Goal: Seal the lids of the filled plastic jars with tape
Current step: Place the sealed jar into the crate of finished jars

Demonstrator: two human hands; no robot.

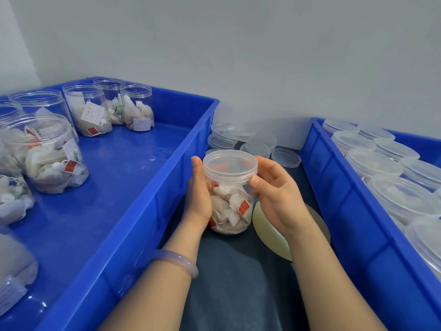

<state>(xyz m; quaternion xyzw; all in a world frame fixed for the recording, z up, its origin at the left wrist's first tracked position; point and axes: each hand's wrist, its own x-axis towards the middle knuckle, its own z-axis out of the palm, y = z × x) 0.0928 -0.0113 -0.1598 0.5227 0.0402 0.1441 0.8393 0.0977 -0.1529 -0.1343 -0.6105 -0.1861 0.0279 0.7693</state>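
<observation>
Jar was upright on the dark surface in the gap between the two blue bins, filled with white sachets with red tags. Left hand was wrapped round the jar body from its left side, thumb up by the lid edge; looked like an anchor grip so the body wouldn't turn. Right hand was closed on the lid, thumb on the near rim and fingers curled round the far side, so probably seating or tightening it. Lid sat level on the mouth; whether it was fully screwed down, can't tell. No tape visible on the seam and no tape in either hand, so I'd say sealing on this jar hadn't begun. A pale disc lay flat just beside the jar under the right wrist; could be the tape roll, can't confirm. Layout read as a line: left bin held open jars with sachets and no lids, so likely input. Right bin held lidded jars packed close together, likely output. Loose lids were piled against the wall just behind the jar, within reach of the right hand. Bracelet on the left wrist was well apart from the work. Main risk: taping over a lid that isn't seated.
</observation>
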